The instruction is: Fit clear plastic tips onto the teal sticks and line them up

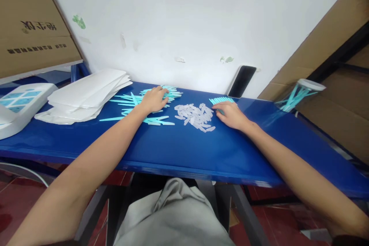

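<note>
My left hand (154, 99) rests palm down on a scattered pile of turquoise plastic sticks (135, 103) on the blue table (184, 150), its fingers curled over some of them. My right hand (230, 115) lies on the table beside a heap of small clear plastic caps (194, 115), with its fingers bent around a neat bundle of turquoise sticks (220, 101). What lies under either palm is hidden.
A stack of white paper sleeves (86, 94) lies at the left, with a white printed box (20, 103) beyond it. A dark phone (242, 80) leans on the wall. A clear jar of turquoise sticks (300, 94) stands at the right. Cardboard boxes flank both sides.
</note>
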`<state>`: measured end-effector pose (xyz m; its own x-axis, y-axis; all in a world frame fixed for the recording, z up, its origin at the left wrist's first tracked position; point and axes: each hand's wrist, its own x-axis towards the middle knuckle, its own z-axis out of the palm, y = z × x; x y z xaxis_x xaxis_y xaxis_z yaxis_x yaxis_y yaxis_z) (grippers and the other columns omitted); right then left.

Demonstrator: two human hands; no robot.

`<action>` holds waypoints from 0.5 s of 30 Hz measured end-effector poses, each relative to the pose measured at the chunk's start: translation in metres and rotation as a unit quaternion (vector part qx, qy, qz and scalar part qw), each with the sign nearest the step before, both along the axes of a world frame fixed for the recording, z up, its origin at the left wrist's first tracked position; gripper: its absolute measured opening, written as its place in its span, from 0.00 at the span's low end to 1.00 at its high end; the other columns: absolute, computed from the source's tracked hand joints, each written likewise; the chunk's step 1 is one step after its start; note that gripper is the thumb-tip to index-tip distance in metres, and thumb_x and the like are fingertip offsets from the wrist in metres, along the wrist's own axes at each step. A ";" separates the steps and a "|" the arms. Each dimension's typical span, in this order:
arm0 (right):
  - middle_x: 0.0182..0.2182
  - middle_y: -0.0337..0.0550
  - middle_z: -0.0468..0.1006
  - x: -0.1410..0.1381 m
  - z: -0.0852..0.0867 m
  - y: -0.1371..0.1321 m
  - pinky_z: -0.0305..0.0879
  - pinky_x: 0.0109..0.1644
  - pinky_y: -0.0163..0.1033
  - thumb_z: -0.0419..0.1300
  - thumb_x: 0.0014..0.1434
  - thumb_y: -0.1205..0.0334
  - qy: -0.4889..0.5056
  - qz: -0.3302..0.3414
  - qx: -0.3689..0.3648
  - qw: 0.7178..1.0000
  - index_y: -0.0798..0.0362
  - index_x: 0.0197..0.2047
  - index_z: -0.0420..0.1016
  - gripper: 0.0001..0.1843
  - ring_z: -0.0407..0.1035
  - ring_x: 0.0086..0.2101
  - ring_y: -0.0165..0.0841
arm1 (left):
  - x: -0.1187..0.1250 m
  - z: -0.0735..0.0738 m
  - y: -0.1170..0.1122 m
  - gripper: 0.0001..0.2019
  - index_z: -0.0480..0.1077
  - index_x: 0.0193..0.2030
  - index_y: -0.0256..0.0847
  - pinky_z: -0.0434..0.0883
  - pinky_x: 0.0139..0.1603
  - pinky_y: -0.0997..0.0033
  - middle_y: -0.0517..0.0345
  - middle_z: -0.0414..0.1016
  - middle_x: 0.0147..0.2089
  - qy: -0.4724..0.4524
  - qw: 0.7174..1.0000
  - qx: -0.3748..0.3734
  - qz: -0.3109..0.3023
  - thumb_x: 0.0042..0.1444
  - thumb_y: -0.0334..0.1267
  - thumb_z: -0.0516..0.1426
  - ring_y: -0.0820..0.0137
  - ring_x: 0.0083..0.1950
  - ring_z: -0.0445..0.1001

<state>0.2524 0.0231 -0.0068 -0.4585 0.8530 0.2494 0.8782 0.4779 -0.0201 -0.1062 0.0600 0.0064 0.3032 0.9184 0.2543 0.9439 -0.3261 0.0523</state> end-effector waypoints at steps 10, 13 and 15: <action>0.56 0.52 0.82 -0.001 0.001 -0.001 0.62 0.64 0.53 0.52 0.68 0.64 -0.002 0.007 0.004 1.000 0.57 0.56 0.82 0.22 0.72 0.58 0.48 | 0.000 -0.001 0.005 0.22 0.74 0.63 0.39 0.72 0.56 0.53 0.42 0.77 0.59 -0.004 1.000 0.010 -0.005 0.68 0.40 0.49 0.49 0.60 0.73; 0.55 0.53 0.82 -0.001 0.001 -0.003 0.63 0.61 0.51 0.50 0.67 0.65 0.015 0.019 0.026 0.999 0.56 0.54 0.84 0.22 0.72 0.55 0.47 | -0.001 -0.002 0.006 0.21 0.76 0.60 0.39 0.71 0.56 0.54 0.42 0.76 0.57 -0.009 1.000 0.006 -0.004 0.68 0.39 0.50 0.49 0.60 0.72; 0.52 0.52 0.84 -0.003 0.002 -0.006 0.63 0.58 0.51 0.50 0.67 0.66 0.035 0.000 0.048 0.998 0.55 0.52 0.85 0.23 0.73 0.53 0.48 | -0.001 -0.003 0.007 0.20 0.76 0.60 0.39 0.71 0.57 0.54 0.42 0.76 0.57 -0.011 1.000 0.010 -0.009 0.67 0.38 0.51 0.49 0.60 0.71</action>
